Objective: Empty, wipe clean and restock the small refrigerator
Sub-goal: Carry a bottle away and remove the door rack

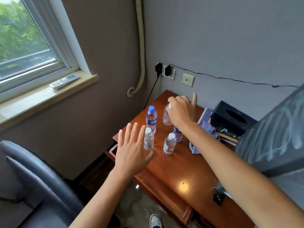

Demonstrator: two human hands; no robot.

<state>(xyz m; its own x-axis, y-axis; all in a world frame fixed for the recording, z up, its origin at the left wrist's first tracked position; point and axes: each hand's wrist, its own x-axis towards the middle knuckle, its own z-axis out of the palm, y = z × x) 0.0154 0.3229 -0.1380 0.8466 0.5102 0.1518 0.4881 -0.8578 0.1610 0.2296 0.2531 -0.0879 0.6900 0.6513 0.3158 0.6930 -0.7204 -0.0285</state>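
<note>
1. Wooden desk (184, 167), reddish and glossy, fills the centre; water bottles stand grouped at its far left corner, apparently parked there while the fridge is emptied or restocked.
2. Right hand (181, 112) is closed around the neck of a clear bottle (167, 118), held tilted just above the desk.
3. Left hand (131, 150) hovers flat with fingers spread, holding nothing, just beside a white-capped bottle (148, 139).
4. Purple cloth (208, 129) lies to the right of the bottles, likely for wiping.
5. No refrigerator can be made out with certainty; a grey blurred mass at the right edge cannot be identified.
</note>
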